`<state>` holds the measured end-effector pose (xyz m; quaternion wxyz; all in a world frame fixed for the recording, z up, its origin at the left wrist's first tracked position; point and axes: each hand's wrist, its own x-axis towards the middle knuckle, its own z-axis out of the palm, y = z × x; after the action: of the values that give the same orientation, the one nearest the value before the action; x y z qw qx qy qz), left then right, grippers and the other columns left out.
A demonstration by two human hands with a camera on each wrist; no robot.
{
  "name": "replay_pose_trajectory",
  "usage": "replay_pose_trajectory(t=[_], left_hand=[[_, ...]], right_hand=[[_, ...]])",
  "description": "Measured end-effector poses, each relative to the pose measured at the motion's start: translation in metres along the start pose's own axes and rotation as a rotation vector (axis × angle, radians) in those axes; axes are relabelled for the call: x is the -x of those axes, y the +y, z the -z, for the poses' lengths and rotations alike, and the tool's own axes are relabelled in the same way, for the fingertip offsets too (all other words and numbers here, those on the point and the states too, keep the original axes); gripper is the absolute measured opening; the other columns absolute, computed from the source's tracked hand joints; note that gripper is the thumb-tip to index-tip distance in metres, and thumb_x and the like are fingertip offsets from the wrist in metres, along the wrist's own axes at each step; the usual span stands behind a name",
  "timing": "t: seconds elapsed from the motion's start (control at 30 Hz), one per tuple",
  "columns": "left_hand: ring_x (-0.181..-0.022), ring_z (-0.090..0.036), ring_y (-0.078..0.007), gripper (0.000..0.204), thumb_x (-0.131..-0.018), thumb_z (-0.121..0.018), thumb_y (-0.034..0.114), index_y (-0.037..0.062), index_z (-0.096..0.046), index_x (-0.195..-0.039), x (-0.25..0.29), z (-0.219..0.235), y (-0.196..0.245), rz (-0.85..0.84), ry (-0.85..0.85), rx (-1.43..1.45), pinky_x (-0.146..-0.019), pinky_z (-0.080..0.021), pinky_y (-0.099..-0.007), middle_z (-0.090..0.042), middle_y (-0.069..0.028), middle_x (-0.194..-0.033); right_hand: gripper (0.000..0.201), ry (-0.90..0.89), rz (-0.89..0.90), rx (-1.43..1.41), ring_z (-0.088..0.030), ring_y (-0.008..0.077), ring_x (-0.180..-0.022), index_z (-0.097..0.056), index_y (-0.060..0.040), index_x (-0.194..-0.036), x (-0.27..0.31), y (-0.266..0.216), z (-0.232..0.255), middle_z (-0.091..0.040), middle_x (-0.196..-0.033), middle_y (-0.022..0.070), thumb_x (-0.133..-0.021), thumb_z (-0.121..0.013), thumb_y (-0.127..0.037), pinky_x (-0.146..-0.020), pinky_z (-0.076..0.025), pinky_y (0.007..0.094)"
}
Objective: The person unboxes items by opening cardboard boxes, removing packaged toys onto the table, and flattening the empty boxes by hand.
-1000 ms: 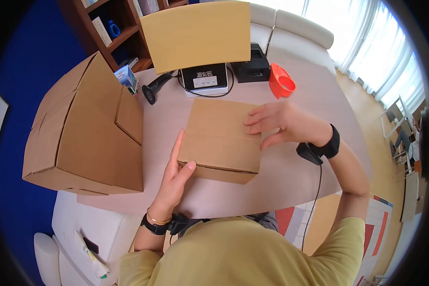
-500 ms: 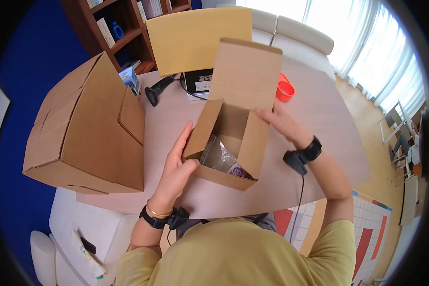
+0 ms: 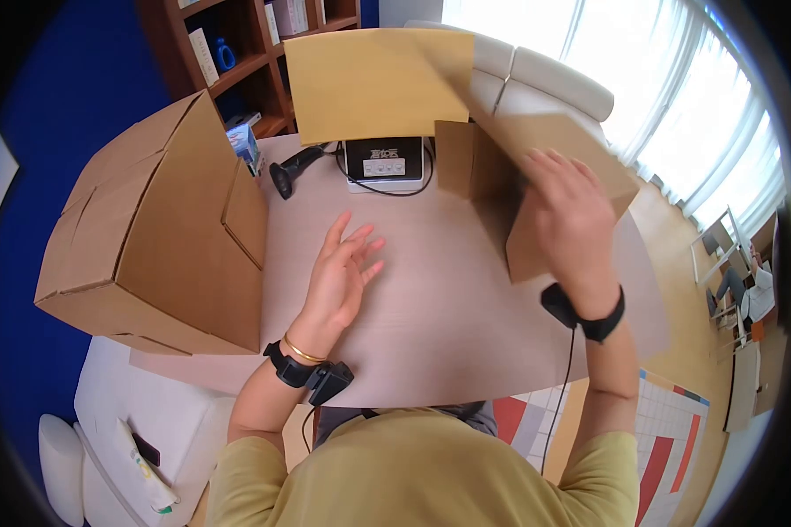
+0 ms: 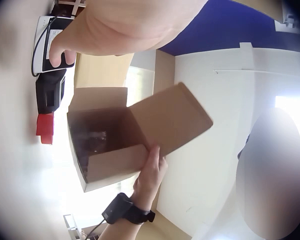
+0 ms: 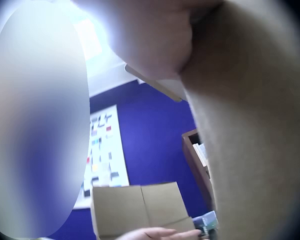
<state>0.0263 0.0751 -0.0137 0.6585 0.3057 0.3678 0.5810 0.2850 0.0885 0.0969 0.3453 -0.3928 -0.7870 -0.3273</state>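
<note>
A small cardboard box point(image 3: 526, 241) is tipped on its side at the right of the table, its lid flap swung up. My right hand point(image 3: 576, 220) grips it at the lid edge, and in the left wrist view the thumb lies along the flap. Inside the box point(image 4: 97, 100), that view shows a shiny clear plastic bag point(image 4: 99, 142). My left hand point(image 3: 338, 272) is raised over the middle of the table, fingers spread and loosely bent, holding nothing. Box cardboard point(image 5: 255, 125) fills the right of the right wrist view.
A large cardboard box point(image 3: 180, 237) stands at the left. Along the back are a handheld scanner point(image 3: 294, 167), a cabled black device point(image 3: 387, 158) and a yellow panel point(image 3: 378, 88). A black machine point(image 4: 50, 92) and a red holder point(image 4: 45, 129) sit behind the small box.
The small box went from closed in front of me to open, then moved right and tipped over in my right hand. My left hand let go of it.
</note>
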Motion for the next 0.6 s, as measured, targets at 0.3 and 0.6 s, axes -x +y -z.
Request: replay_pose_trajectory(t=[0.3, 0.6], left_hand=[[-0.128, -0.031, -0.0265, 0.075, -0.083, -0.054, 0.016, 0.0171, -0.014, -0.146, 0.014, 0.011, -0.027, 0.11, 0.042, 0.091, -0.101, -0.028, -0.0485, -0.03, -0.0089, -0.138], [-0.135, -0.013, -0.0354, 0.082, -0.084, -0.053, 0.013, 0.0182, -0.003, -0.148, 0.0, 0.015, -0.046, 0.391, -0.011, 0.23, -0.102, -0.02, -0.0625, -0.014, -0.0108, -0.146]], right_hand=[[0.033, -0.274, 0.447, 0.291, -0.059, 0.0306, -0.099, -0.059, 0.0073, -0.097, -0.028, -0.071, -0.059, -0.061, -0.104, 0.0215, -0.069, -0.055, -0.01, -0.088, -0.045, 0.0373], [0.024, 0.062, 0.303, 0.125, -0.059, 0.0265, -0.088, -0.063, 0.0001, -0.088, -0.026, -0.033, -0.04, -0.062, -0.097, 0.014, -0.067, -0.058, -0.011, -0.081, -0.045, 0.0348]])
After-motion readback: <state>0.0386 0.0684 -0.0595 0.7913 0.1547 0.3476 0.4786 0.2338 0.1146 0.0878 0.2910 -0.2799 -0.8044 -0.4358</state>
